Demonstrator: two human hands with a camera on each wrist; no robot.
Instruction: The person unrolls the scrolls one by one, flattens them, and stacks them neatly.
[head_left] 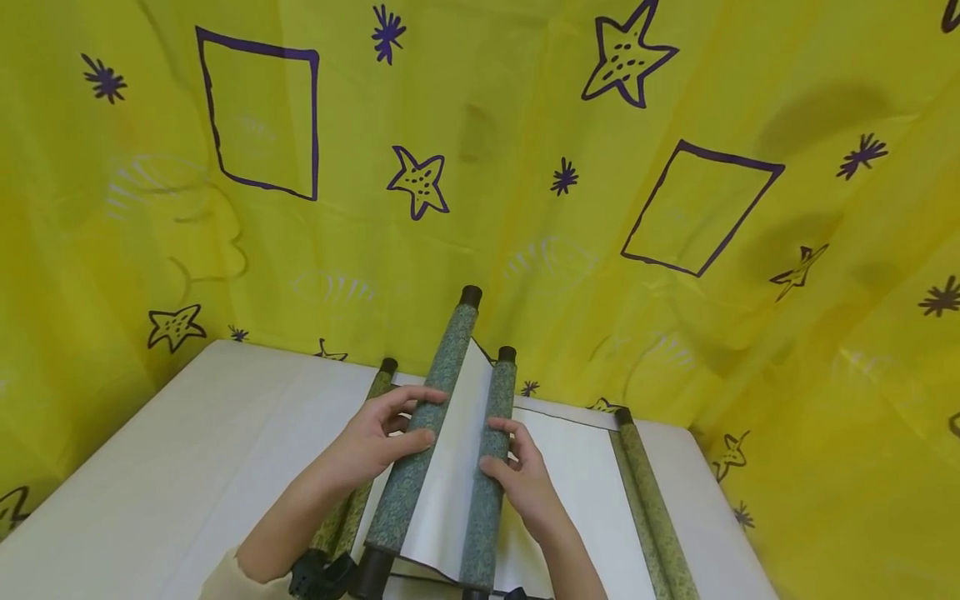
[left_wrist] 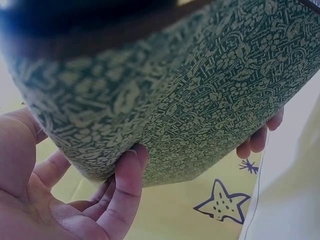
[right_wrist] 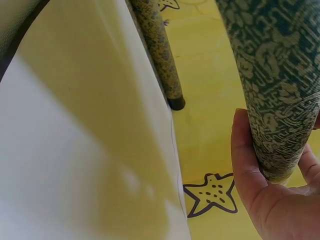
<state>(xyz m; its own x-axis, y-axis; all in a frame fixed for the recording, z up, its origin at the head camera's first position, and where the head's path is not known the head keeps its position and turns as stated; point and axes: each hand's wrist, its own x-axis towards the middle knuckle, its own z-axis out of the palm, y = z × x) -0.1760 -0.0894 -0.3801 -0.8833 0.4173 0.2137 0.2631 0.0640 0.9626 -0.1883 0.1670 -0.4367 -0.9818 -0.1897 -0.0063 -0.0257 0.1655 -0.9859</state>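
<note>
A scroll with green patterned backing [head_left: 405, 479] is held up in both hands, partly unrolled, with a strip of white sheet [head_left: 448, 475] showing between its two rolls. My left hand [head_left: 377, 435] grips the left roll, thumb on the near face and fingers around the far side. The right roll is gripped by my right hand [head_left: 529, 481]; in the right wrist view its fingers curl round the roll's underside. Dark end caps [head_left: 471, 297] stick out at the roll ends. In the left wrist view the green patterned backing [left_wrist: 200, 105] spans between both hands.
Beneath the held scroll, an olive-patterned scroll [head_left: 648, 492] lies spread on the white table [head_left: 187, 450], its white sheet [head_left: 573, 479] between two rolls. A yellow curtain [head_left: 487, 225] with purple stars and rectangles hangs behind the table and at its sides.
</note>
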